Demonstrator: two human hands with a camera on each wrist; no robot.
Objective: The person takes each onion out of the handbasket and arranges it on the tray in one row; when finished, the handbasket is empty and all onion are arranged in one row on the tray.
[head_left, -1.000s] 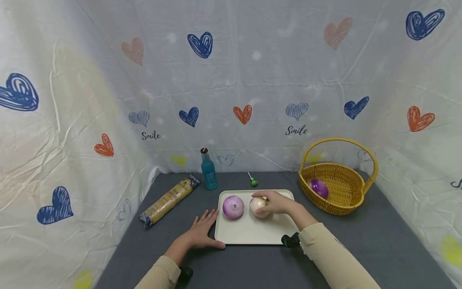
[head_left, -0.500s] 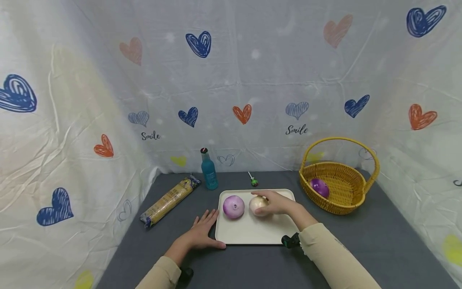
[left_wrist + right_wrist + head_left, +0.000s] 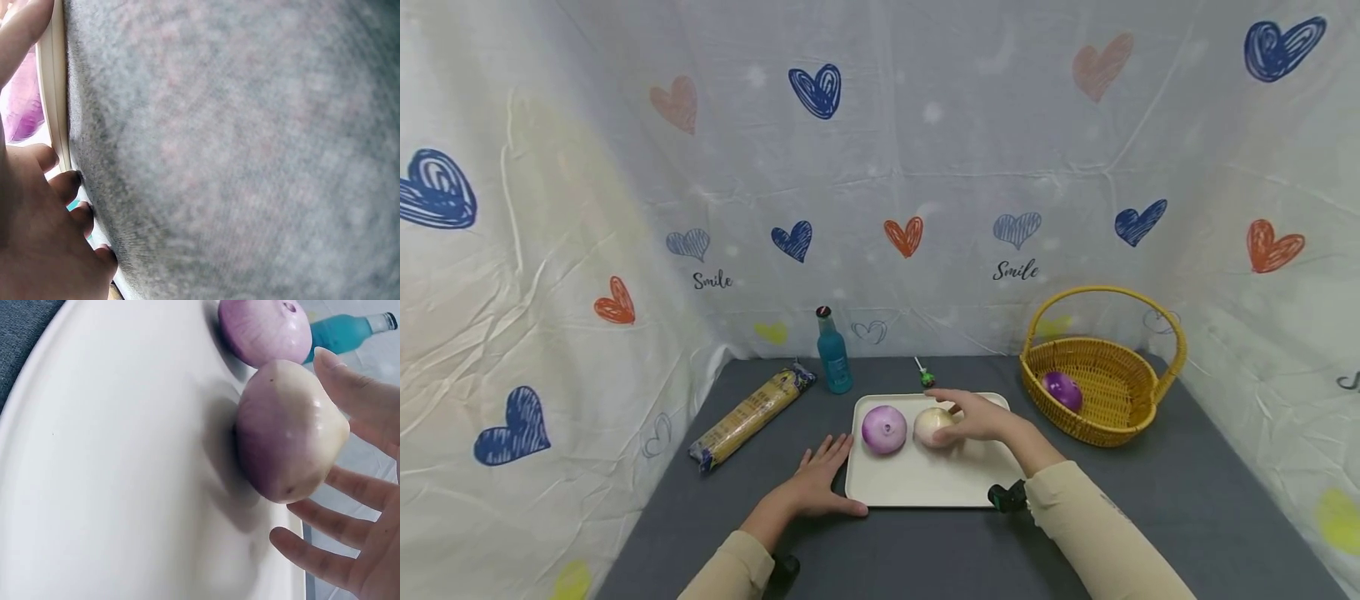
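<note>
A cream tray point(image 3: 917, 483) bears two onions side by side. The purple onion point(image 3: 884, 430) sits at left; the paler white-and-purple onion point(image 3: 931, 426) is close to its right. My right hand point(image 3: 981, 417) is spread around the pale onion's far right side. In the right wrist view, the thumb and fingers point(image 3: 312, 556) stand apart from the pale onion point(image 3: 287, 434), which rests on the tray. At the tray's left edge my left hand point(image 3: 816, 483) lies with fingers spread, the thumb near the front left corner. Its fingertips touch or nearly touch the rim in the left wrist view.
A yellow wicker basket point(image 3: 1112, 383) with a tall handle stands at right, holding a darker purple onion point(image 3: 1063, 392). Behind the tray lies a green lollipop point(image 3: 927, 377). A blue bottle point(image 3: 834, 358) stands at back left, beside a long pasta packet point(image 3: 752, 417).
The pale onion has shifted slightly left toward the purple one. My right fingers have loosened and lifted a little from it. The left hand stays in place.
</note>
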